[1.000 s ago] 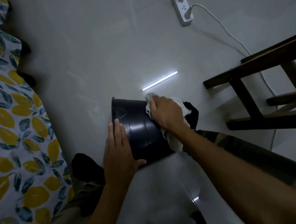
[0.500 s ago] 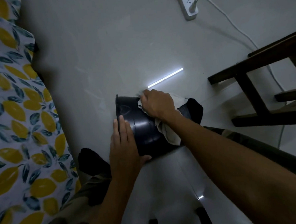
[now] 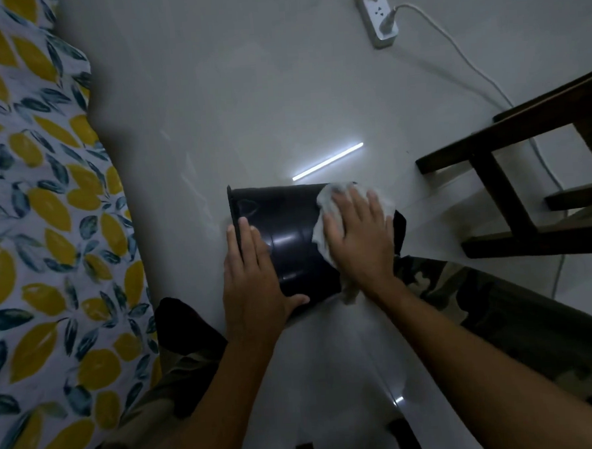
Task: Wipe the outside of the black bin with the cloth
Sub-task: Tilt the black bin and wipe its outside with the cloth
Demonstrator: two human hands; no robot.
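From the head camera, the black bin (image 3: 290, 238) lies on its side on the shiny floor (image 3: 247, 106), between the person's knees. Its open rim points left, toward the bed sheet with yellow leaves (image 3: 36, 203).

The right hand (image 3: 358, 234) is spread flat and wide, pressing the white cloth (image 3: 325, 212) onto the bottom end of the bin. The cloth is under the palm, not squeezed in a fist. The left hand (image 3: 253, 281) lies flat on the bin near the rim, fingers straight and thumb hooked low on the side, keeping it from rolling.

To wipe well, I think the right hand should push down evenly and slide the cloth in long strokes from the bottom end toward the rim. The left hand should then roll the bin a little, so a new strip comes up. The side touching the floor probably needs a turn too.

Both arms reach forward and down, elbows a bit bent.
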